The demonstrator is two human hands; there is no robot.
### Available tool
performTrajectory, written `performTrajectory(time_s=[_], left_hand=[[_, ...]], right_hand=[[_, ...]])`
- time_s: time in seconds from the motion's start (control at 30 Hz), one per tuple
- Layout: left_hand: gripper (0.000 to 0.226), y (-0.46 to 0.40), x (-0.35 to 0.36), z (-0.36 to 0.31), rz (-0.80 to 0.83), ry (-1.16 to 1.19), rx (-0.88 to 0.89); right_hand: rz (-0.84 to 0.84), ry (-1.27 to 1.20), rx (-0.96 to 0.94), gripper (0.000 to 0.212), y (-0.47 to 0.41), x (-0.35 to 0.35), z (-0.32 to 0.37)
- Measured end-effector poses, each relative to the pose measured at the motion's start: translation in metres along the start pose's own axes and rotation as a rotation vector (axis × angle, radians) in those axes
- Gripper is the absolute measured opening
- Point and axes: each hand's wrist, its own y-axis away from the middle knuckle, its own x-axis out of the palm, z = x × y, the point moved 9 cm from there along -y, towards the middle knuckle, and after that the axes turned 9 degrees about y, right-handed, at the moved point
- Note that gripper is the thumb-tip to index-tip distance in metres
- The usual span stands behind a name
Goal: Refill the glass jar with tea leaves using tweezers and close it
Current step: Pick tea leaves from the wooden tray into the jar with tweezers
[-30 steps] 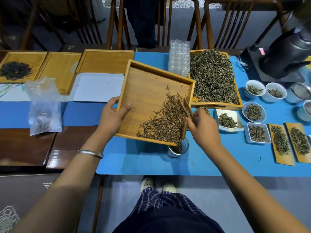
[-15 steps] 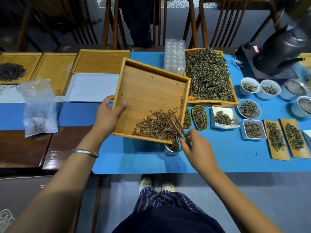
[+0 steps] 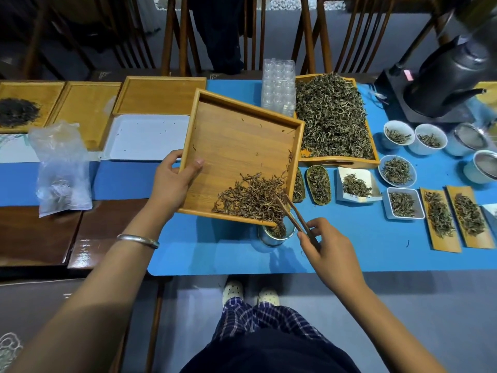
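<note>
Tilting a square wooden tray (image 3: 236, 146) over a small glass jar (image 3: 275, 234), a person works brown tea leaves (image 3: 254, 200) toward the tray's lowest corner. The left hand (image 3: 172, 181) grips the tray's near left edge, thumb curled over the rim onto the inside and fingers (image 3: 169, 161) wrapped beneath; a silver bangle (image 3: 138, 240) circles the wrist. The right hand (image 3: 326, 249) pinches a pair of wooden tweezers (image 3: 291, 216) between thumb and curled fingers, the two prongs slightly apart with their tips in the heap of leaves at the corner. The jar stands upright and lidless on the blue mat (image 3: 376, 251) covering the counter, directly under that corner and partly hidden by it; its clear wall shows dark leaves already piled near the mouth. The leaves are long, thin, twisted and reddish brown, bunched against the tray's lower and right walls, with the rest of its floor nearly bare.

Beyond the tray a second wooden tray (image 3: 338, 162) holds a deep mound of greener leaves, with a stack of clear plastic cups (image 3: 278, 87) at its left. Small white dishes (image 3: 398, 170) and bamboo scoops (image 3: 441, 219) of leaves line the mat to the right, and a black kettle (image 3: 446, 76) stands at the far right. To the left lie a white tray (image 3: 146, 137) and a crumpled plastic bag (image 3: 63, 168).
</note>
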Motion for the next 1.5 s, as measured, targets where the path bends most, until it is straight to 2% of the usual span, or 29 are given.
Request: performTrajectory(time_s=[0.23, 0.7, 1.0, 1.2, 1.4, 1.5], left_hand=[[0.022, -0.002, 0.001, 0.000, 0.006, -0.030, -0.003], [0.019, -0.007, 0.002, -0.001, 0.019, -0.023, 0.001], [0.017, -0.007, 0.002, 0.000, 0.026, -0.020, -0.006], [0.013, -0.007, 0.003, -0.002, 0.032, -0.026, 0.003], [0.013, -0.008, 0.003, -0.002, 0.033, -0.018, 0.010], [0.020, -0.009, 0.002, -0.001, 0.024, -0.014, 0.012]], right_hand=[[-0.002, 0.038, -0.058, 0.023, 0.001, -0.001, 0.009], [0.049, 0.106, -0.054, 0.025, 0.029, 0.003, -0.011], [-0.087, 0.127, -0.100, 0.020, 0.019, -0.017, 0.003], [-0.100, 0.176, -0.172, 0.017, 0.000, -0.012, 0.025], [-0.097, 0.180, -0.149, 0.018, 0.004, -0.010, 0.019], [-0.084, 0.177, -0.131, 0.019, 0.006, -0.009, 0.014]])
